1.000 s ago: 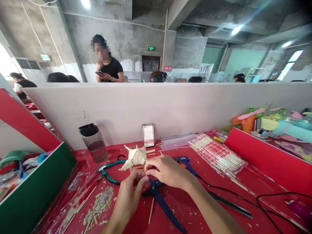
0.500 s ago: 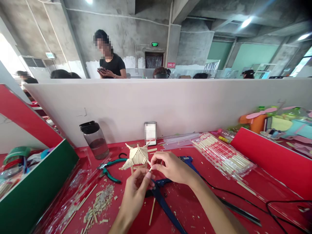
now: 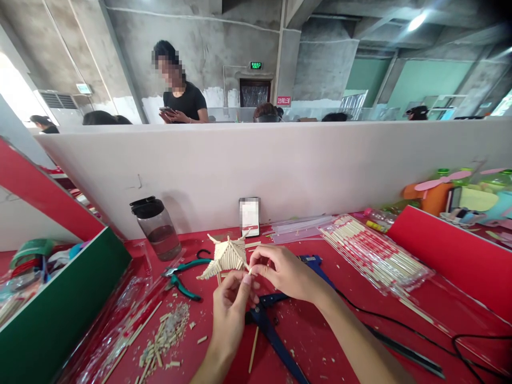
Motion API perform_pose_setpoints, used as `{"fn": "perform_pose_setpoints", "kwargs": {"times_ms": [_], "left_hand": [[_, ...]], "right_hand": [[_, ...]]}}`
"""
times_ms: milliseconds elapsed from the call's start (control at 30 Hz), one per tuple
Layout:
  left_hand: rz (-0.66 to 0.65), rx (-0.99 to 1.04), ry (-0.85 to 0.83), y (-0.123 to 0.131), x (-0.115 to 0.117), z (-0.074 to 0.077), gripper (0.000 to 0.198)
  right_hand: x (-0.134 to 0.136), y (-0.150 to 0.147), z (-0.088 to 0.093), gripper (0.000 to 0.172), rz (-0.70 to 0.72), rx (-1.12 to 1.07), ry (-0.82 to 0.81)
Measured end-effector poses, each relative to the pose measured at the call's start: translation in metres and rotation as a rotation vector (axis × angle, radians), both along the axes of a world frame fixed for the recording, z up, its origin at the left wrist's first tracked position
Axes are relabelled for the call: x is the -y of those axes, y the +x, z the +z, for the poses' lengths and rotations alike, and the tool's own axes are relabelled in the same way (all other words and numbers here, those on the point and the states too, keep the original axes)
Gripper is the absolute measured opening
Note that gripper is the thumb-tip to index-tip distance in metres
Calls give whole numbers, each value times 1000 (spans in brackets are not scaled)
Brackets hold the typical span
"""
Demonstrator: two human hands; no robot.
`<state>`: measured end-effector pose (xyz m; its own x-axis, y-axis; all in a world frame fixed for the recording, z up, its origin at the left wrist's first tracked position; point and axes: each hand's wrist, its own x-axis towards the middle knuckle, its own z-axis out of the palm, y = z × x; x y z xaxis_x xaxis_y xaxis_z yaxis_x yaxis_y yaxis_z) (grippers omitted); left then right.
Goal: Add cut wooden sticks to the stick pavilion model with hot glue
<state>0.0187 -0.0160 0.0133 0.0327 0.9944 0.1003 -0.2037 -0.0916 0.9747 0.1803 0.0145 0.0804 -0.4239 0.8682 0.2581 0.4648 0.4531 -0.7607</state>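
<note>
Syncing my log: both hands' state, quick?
Left hand: closed, pinching a small pale wooden stick piece.
Right hand: closed, fingertips pinching the same piece.

Fingers of the left hand [image 3: 230,306] and right hand [image 3: 286,272] cover most of a pale stick piece [image 3: 250,271] pinched between them; whether it touches the stick-built model [image 3: 229,255] cannot be told. The hands hide part of that model's base. A blue-handled tool [image 3: 276,338] passes behind the left hand and leaves the bottom edge, as do both forearms [image 3: 344,325]. The propped phone's [image 3: 250,217] screen is blurred. A white partition [image 3: 192,160] hides a standing person's [image 3: 184,101] lower body.
</note>
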Motion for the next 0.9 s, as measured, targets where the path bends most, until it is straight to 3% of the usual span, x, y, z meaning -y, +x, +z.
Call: {"fn": "perform_pose_setpoints", "kwargs": {"times_ms": [133, 300, 700, 900], "left_hand": [[73, -1, -7, -4, -4, -7, 33], [45, 2, -57, -9, -10, -14, 34], [15, 65, -150, -7, -12, -14, 40], [18, 221, -258, -4, -12, -11, 40]], "right_hand": [[-3, -3, -7, 15, -75, -84, 19], [-6, -8, -15, 17, -147, -86, -9], [-3, -10, -19, 26, -85, -3, -85], [-3, -14, -19, 24, -89, -5, -97]]}}
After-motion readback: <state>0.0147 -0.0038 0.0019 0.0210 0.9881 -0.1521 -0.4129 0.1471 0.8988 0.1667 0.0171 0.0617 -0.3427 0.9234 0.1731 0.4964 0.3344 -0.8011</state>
